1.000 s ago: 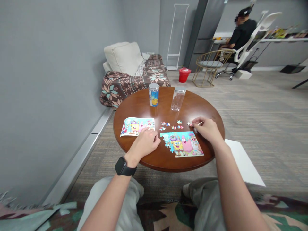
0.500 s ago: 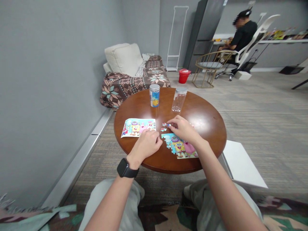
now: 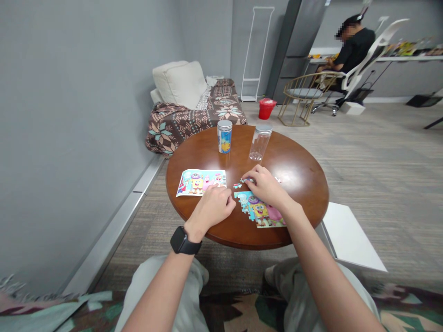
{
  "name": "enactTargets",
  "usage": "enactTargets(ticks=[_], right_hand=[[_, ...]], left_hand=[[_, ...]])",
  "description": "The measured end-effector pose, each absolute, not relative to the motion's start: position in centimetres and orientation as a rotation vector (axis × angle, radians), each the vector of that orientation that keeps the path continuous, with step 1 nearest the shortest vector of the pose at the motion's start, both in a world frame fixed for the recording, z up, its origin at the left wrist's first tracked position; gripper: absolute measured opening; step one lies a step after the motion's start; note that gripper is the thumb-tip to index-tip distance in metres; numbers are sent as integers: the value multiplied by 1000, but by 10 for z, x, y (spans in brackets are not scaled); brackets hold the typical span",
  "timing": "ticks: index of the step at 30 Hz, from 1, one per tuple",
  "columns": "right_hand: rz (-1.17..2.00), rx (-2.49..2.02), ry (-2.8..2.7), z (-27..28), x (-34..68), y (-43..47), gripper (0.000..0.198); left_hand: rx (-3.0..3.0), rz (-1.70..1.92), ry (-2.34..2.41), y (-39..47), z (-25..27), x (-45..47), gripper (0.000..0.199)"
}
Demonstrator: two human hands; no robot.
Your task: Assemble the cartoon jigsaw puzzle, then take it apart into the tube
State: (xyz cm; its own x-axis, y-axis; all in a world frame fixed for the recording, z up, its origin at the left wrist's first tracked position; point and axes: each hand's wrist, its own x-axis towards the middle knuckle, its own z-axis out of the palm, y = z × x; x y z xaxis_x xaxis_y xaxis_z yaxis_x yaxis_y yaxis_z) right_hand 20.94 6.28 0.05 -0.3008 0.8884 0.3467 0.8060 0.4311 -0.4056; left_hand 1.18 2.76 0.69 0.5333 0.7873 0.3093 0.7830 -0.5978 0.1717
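Since one second ago, the right hand (image 3: 265, 184) has moved leftward, from a loose piece by the far right corner of the puzzle (image 3: 249, 203) to the small group of loose pieces (image 3: 237, 186) beyond its far left part. The puzzle lies flat on the round wooden table (image 3: 294, 152), its left edge jagged. The right hand and forearm cover its right part, and another loose piece shows just past the knuckles.

Beyond the pieces stand a labelled jar (image 3: 224, 138) and a clear jar (image 3: 260, 144), both with silver lids and apart from the hands. Farther off are a red bin (image 3: 266, 109), a gold-framed chair (image 3: 304, 94) and a seated person (image 3: 356, 48).

The right hand is bent palm down, with thumb and fingers brought close together at the pieces; perhaps it pinches one, but from this angle I cannot tell. The left hand (image 3: 215, 205) rests palm down, half curled, its fingertips at the near edge of the picture sheet (image 3: 197, 184); its underside is hidden, so I cannot tell its hold.

The sheet shows cartoon figures, one yellow and one pink, and a barcode on its right edge. The jar's blue-and-yellow label has print too small to read.
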Motion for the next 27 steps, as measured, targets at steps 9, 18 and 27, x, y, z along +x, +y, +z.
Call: enactTargets(ticks=[9,18,27], right_hand=[[311,-1397,-2236,6,200,58,11],[328,-1379,-2190,0,202,59,3],[429,-1239,-2134,4,201,59,17]], left_hand=[[2733,537,1406,28,7,12,20],[2691,549,1395,28,7,12,21],[2506,671,1370,31,6,7,24]])
